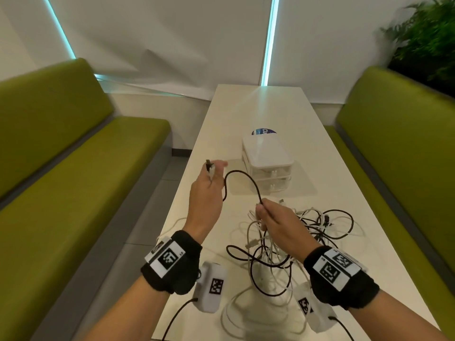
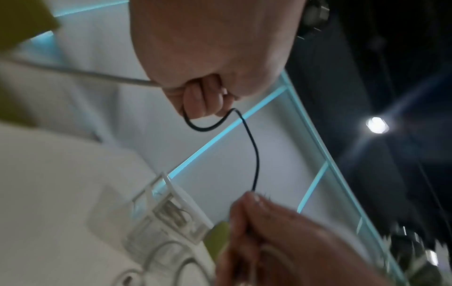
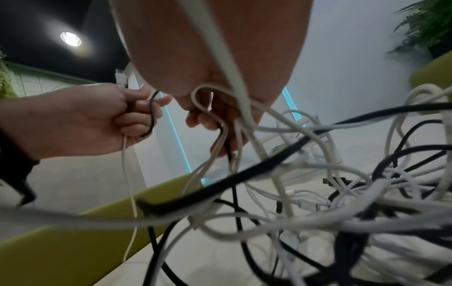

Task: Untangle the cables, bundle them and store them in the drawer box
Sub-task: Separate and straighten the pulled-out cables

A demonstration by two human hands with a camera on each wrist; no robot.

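On near table [image 1: 320, 148]: tangled cables [image 1: 307, 232], unsorted; drawer box [image 1: 267, 166] beyond, drawers closed. Right hand [image 1: 275, 222] grips several strands; left hand [image 1: 206, 193] pinches black cable [image 1: 242, 174] end. Untangling stage; next, draw it free.

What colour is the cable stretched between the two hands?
Black. The cable arcs from left hand to right hand, clearest in the head view.

A round blue sticker [image 1: 264, 131] on the white table [image 1: 246, 107], at twelve o'clock behind the drawer box [image 1: 267, 161], shows the partial letters "Cla"; the rest is hidden. The wristband tags [image 1: 168, 257] carry square black-and-white code patterns; their small print is illegible.
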